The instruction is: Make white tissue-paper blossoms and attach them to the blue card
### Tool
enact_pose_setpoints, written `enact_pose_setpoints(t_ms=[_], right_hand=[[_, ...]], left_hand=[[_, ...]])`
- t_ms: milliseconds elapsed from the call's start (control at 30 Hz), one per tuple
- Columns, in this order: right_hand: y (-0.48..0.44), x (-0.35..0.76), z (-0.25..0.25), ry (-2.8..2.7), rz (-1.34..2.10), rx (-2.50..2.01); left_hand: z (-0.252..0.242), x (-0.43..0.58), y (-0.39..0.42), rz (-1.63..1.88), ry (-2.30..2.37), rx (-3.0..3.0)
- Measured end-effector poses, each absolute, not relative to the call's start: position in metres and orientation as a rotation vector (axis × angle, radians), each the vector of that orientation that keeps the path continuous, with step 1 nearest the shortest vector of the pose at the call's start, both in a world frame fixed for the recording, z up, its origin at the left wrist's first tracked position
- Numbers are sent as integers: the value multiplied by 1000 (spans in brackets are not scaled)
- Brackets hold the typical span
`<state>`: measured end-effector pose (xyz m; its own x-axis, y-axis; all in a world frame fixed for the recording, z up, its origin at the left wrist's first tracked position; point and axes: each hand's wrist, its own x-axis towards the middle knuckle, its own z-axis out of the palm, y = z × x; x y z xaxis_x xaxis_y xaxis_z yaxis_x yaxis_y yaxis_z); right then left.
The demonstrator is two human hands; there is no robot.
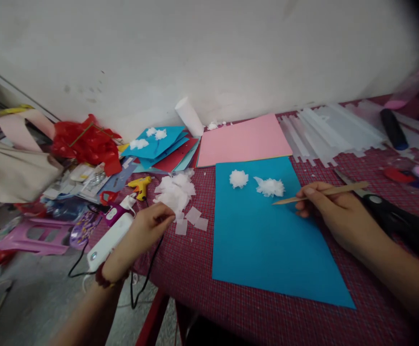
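Note:
My right hand [325, 204] grips a pointed wooden stick [346, 188], its tip just above a blue sheet of paper [267, 245]. Two white ruffled paper tufts sit near the sheet's far edge: a round one [239, 179] and a wider one [270, 187] close to the stick's tip. On the left, my left hand [155, 221] is at the near edge of a pile of thin white paper squares [175, 192], thumb and forefinger pinched together. What lies between those fingertips, if anything, is too small to make out. Several loose squares [201, 224] lie beside it.
Pink paper [243, 139] lies behind the blue sheet. A yellow glue gun [141, 186] and a white power strip [110, 240] with a black cord are at left. Black-handled scissors [386, 206] lie under my right forearm. Translucent glue sticks [325, 132] fill the back right.

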<state>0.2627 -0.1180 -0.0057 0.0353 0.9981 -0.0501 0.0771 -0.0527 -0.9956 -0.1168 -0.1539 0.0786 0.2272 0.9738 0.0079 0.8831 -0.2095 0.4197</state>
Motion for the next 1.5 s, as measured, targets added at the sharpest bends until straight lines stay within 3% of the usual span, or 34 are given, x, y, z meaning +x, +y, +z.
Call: enact_pose_setpoints(t_ms=[267, 500, 700, 833, 1133, 1500], right_hand=[[-118, 264, -12, -1232, 1159, -1307], [-118, 261, -2, -1201, 1161, -1238], [-115, 262, -1, -1162, 1099, -1271], [-112, 261, -4, -1154, 1128, -1240], [-104, 263, -7, -1033, 1188, -1186], [-111, 264, -4, -831, 1170, -1084]], left_hand=[[36, -117, -188, -2, 1752, 2760], [63, -100, -176, 768, 1708, 2470], [86, -30, -136, 858, 1354, 2380], [73, 24, -96, 722, 1134, 2337], [30, 69, -57, 188, 1120, 2189], [7, 81, -62, 528, 1287, 2238]])
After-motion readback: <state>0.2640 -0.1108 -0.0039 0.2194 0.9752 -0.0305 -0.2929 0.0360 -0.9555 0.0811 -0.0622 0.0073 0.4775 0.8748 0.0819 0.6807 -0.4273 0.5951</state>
